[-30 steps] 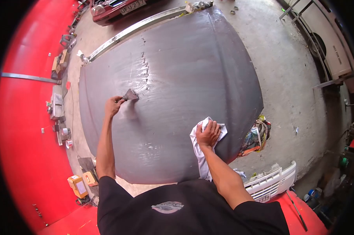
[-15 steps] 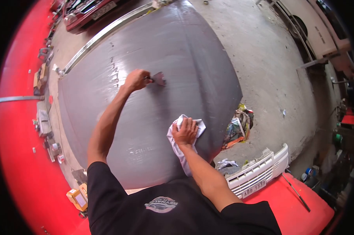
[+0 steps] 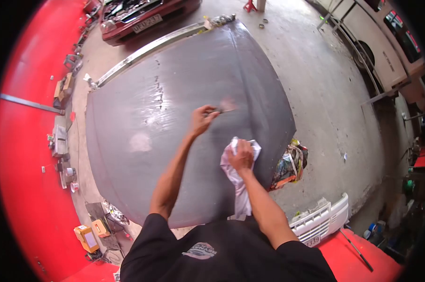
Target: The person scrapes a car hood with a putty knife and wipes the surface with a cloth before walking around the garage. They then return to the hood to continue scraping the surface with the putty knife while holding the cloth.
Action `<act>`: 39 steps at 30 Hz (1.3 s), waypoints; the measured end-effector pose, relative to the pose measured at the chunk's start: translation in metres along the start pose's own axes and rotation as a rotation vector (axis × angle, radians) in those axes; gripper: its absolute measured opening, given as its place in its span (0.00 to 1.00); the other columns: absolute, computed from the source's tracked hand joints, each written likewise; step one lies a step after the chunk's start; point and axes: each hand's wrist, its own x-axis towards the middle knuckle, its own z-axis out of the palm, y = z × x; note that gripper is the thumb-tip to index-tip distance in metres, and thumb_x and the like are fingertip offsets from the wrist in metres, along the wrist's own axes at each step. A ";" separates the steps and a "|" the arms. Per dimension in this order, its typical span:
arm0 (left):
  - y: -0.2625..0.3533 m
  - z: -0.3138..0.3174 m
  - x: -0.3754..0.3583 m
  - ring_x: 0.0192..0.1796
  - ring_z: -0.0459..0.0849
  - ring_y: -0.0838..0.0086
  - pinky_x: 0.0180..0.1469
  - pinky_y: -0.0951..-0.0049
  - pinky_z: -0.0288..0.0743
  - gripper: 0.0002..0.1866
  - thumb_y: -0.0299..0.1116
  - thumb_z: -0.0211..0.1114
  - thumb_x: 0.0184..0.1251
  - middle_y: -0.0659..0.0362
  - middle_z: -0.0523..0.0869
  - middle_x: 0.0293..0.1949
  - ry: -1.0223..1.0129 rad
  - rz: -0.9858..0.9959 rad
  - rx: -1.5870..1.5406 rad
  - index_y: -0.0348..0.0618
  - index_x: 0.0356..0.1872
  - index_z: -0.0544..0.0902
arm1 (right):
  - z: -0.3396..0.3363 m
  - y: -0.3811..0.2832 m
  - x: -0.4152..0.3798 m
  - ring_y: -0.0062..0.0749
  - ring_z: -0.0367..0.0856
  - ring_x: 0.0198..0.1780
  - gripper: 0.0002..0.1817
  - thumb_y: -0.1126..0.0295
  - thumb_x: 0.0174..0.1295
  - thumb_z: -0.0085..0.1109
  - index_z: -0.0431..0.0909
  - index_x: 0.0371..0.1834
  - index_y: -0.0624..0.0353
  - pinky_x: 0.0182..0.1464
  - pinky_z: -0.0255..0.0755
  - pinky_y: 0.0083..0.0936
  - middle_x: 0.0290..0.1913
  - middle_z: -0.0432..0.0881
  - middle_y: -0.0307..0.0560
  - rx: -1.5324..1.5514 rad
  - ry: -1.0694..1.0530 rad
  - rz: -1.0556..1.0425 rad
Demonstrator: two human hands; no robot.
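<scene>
A broad grey car hood (image 3: 189,174) lies below me, with a pale spot at its left side. Over its middle, my left hand (image 3: 204,119) is closed on the handle of a scraper (image 3: 227,110), whose blade is blurred and points right. My right hand (image 3: 242,154) is closed on a white cloth (image 3: 241,190) on the right part of the hood. The cloth bunches round the fingers and hangs down toward my body.
A red car (image 3: 142,21) stands beyond the hood. White grille (image 3: 321,220) and a metal rod (image 3: 356,250) are at lower right. Wrapped items (image 3: 290,164) sit by the hood's right edge. Boxes (image 3: 85,238) stand at lower left, and a van (image 3: 379,56) at upper right.
My left hand has moved right and slightly down across the hood with the scraper. My right hand and the cloth appear a little further right. The view has shifted, showing more of the red car.
</scene>
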 end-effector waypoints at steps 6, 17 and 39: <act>-0.134 -0.239 -0.047 0.38 0.90 0.60 0.43 0.61 0.81 0.15 0.44 0.74 0.62 0.51 0.91 0.35 0.268 -0.249 0.612 0.44 0.42 0.89 | -0.001 0.002 0.028 0.50 0.76 0.46 0.15 0.60 0.55 0.63 0.74 0.37 0.58 0.48 0.70 0.46 0.37 0.77 0.50 -0.102 0.083 0.013; -0.114 -0.258 0.048 0.37 0.88 0.57 0.41 0.58 0.79 0.15 0.44 0.75 0.57 0.50 0.89 0.32 -0.221 -0.183 0.799 0.44 0.37 0.88 | 0.003 0.003 0.031 0.50 0.76 0.45 0.15 0.59 0.53 0.63 0.73 0.36 0.58 0.48 0.70 0.47 0.37 0.75 0.51 -0.106 0.055 0.011; 0.084 0.124 0.061 0.42 0.89 0.67 0.44 0.67 0.81 0.17 0.41 0.74 0.63 0.51 0.91 0.39 -0.153 0.112 -0.305 0.39 0.46 0.87 | 0.004 0.009 0.028 0.52 0.77 0.47 0.18 0.57 0.56 0.62 0.76 0.40 0.60 0.48 0.70 0.49 0.40 0.77 0.53 -0.138 0.015 0.048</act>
